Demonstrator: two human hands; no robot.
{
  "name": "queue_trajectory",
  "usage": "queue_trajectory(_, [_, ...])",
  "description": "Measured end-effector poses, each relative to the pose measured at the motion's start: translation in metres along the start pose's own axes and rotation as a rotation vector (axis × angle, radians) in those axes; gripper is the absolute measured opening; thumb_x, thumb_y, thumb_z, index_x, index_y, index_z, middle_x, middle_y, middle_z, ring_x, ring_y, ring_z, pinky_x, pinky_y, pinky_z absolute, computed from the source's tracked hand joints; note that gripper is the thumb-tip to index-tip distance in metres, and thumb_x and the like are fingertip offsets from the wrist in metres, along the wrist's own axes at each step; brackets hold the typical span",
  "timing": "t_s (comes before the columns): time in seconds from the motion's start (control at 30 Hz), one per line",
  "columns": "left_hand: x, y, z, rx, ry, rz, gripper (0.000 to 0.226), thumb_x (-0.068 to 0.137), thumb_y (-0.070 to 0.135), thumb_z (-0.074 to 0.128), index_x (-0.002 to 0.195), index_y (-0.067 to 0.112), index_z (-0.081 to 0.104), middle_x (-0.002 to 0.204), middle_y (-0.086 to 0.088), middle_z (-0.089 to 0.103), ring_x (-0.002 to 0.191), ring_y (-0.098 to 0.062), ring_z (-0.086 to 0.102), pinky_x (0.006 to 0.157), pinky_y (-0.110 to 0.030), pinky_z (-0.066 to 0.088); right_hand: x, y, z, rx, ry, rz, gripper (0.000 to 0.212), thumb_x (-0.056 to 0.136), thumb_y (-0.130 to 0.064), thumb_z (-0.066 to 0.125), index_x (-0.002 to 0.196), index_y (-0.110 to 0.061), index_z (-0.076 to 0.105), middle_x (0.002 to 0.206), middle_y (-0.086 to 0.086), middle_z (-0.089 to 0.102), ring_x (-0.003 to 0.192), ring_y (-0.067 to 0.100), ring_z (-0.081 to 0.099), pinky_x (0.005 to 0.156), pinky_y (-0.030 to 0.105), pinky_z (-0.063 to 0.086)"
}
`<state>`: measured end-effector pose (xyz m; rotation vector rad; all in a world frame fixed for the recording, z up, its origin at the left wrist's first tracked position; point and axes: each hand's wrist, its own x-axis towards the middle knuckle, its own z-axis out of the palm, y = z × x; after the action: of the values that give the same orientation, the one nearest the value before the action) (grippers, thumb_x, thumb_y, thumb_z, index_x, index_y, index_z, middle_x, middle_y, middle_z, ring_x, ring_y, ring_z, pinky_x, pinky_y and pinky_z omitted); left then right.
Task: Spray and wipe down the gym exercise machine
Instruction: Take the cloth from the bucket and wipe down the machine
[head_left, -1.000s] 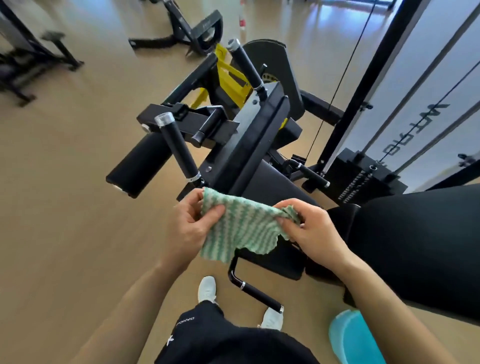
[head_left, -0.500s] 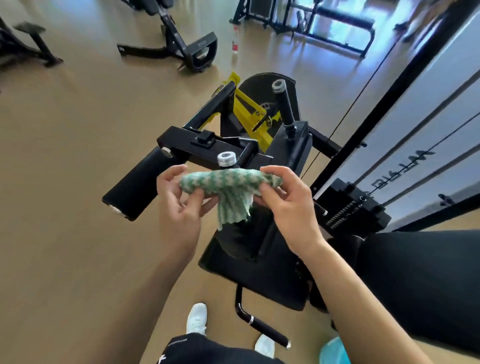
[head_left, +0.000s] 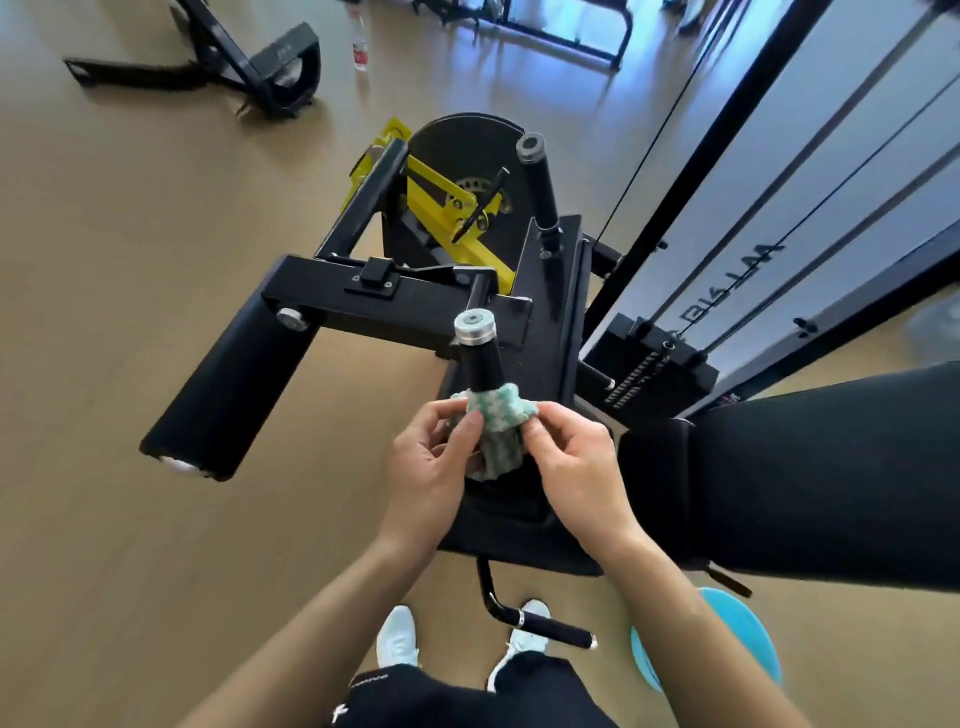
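Gym machine (head_left: 395, 306), black-framed with yellow linkage, fills the centre of the view, its padded roller (head_left: 228, 395) out at 9 o'clock and the weight stack (head_left: 654, 369) at 3 o'clock. Just below centre, the person's left hand (head_left: 431, 473) at 7 o'clock and right hand (head_left: 582, 473) at 5 o'clock of an upright handle (head_left: 479, 364) each pinch a green-and-white cloth (head_left: 498, 415) between thumb and curled fingers. Half a second ago the cloth was stretched above the handle's cap; now it wraps the grip's lower part, so wiping this handle looks just begun.

Bare floor (head_left: 130, 322) is lying open left of the handle (head_left: 480, 366); the black frame (head_left: 553, 312) and big pad (head_left: 810, 483) are crowding its right.
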<state>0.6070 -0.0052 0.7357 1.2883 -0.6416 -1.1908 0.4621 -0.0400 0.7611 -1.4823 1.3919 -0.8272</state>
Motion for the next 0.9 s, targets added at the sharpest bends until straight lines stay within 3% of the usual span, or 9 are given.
queue_trajectory(0.1, [-0.002, 0.001, 0.005, 0.064, -0.012, 0.073, 0.019, 0.101, 0.024, 0.063, 0.118, 0.018, 0.07, 0.108, -0.005, 0.077, 0.102, -0.024, 0.075, 0.091, -0.046, 0.061, 0.0, -0.006, 0.001, 0.114, -0.048, 0.038, 0.027, 0.104, -0.033, 0.053, 0.117, -0.025, 0.075, 0.106, -0.001, 0.078, 0.104, 0.018, 0.074, 0.096, 0.05, 0.057])
queue_trajectory(0.2, [-0.007, 0.004, 0.014, 0.141, 0.026, 0.165, 0.028, 0.104, 0.014, 0.058, 0.131, 0.016, 0.065, 0.114, 0.005, 0.075, 0.108, -0.01, 0.072, 0.091, -0.027, 0.059, -0.001, -0.013, 0.003, 0.172, -0.076, 0.016, 0.026, 0.108, -0.026, 0.052, 0.125, -0.028, 0.072, 0.113, -0.004, 0.077, 0.111, 0.015, 0.071, 0.1, 0.044, 0.056])
queue_trajectory(0.33, [-0.002, 0.015, 0.02, 0.184, 0.076, 0.252, 0.034, 0.105, 0.011, 0.056, 0.138, 0.018, 0.061, 0.12, 0.012, 0.073, 0.114, -0.005, 0.068, 0.098, -0.028, 0.055, 0.003, -0.026, 0.009, 0.166, -0.063, -0.107, 0.032, 0.107, -0.013, 0.051, 0.136, -0.019, 0.065, 0.12, -0.004, 0.074, 0.116, 0.012, 0.069, 0.1, 0.035, 0.057])
queue_trajectory(0.5, [0.009, 0.038, 0.022, 0.171, 0.113, 0.361, 0.037, 0.106, 0.014, 0.055, 0.142, 0.017, 0.06, 0.12, 0.016, 0.072, 0.112, 0.0, 0.069, 0.091, -0.017, 0.054, 0.018, -0.054, 0.01, 0.174, -0.044, -0.212, 0.034, 0.105, -0.01, 0.054, 0.138, -0.011, 0.062, 0.121, -0.004, 0.073, 0.113, 0.004, 0.069, 0.091, 0.018, 0.054])
queue_trajectory(0.63, [0.011, 0.045, 0.026, 0.123, 0.133, 0.384, 0.042, 0.104, 0.023, 0.056, 0.145, 0.013, 0.058, 0.121, 0.01, 0.074, 0.112, -0.004, 0.07, 0.092, -0.021, 0.057, 0.026, -0.066, 0.013, 0.173, -0.042, -0.213, 0.043, 0.103, -0.022, 0.059, 0.145, -0.013, 0.057, 0.128, -0.004, 0.07, 0.117, 0.002, 0.066, 0.097, 0.021, 0.055])
queue_trajectory(0.73, [0.007, 0.047, 0.027, 0.123, 0.099, 0.388, 0.052, 0.1, 0.033, 0.054, 0.147, 0.012, 0.055, 0.116, 0.008, 0.075, 0.107, -0.005, 0.072, 0.087, -0.017, 0.056, 0.025, -0.06, 0.016, 0.182, -0.029, -0.215, 0.044, 0.104, -0.019, 0.059, 0.147, -0.013, 0.054, 0.133, 0.0, 0.068, 0.12, 0.006, 0.066, 0.1, 0.026, 0.056])
queue_trajectory(0.9, [0.009, 0.033, 0.021, 0.173, 0.059, 0.371, 0.04, 0.102, 0.023, 0.057, 0.138, 0.007, 0.063, 0.11, 0.002, 0.077, 0.102, -0.011, 0.073, 0.083, -0.019, 0.057, 0.02, -0.037, 0.023, 0.135, 0.029, -0.204, 0.04, 0.105, -0.016, 0.056, 0.145, -0.015, 0.058, 0.129, -0.004, 0.071, 0.119, 0.005, 0.066, 0.099, 0.033, 0.058])
